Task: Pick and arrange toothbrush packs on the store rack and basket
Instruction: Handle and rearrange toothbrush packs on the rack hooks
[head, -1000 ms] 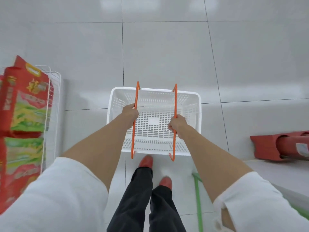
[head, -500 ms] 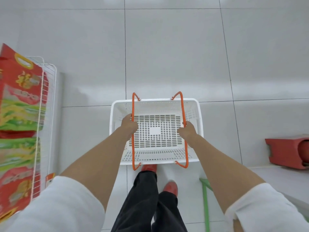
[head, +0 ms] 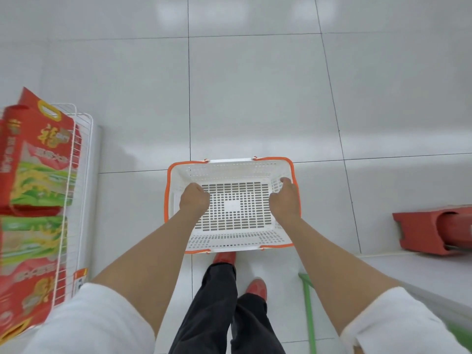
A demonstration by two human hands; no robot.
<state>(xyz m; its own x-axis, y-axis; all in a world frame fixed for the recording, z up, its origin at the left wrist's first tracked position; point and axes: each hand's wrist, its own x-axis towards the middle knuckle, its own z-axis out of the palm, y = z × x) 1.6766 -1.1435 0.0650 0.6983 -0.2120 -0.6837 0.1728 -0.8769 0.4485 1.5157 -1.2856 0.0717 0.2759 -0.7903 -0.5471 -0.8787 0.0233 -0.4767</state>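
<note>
White basket (head: 229,172), open floor (head: 255,98) around

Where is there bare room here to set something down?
The basket floor between the left hand and right hand is bare, as are the tiles beyond it. Crowded: the rack on the left, packed with bags.

Floor (head: 255,98): glossy pale tiles, dark grout lines.
Basket (head: 229,172): white, orange-handled, set on the tiles.
Wire rack (head: 76,159): stood at left edge.
</note>
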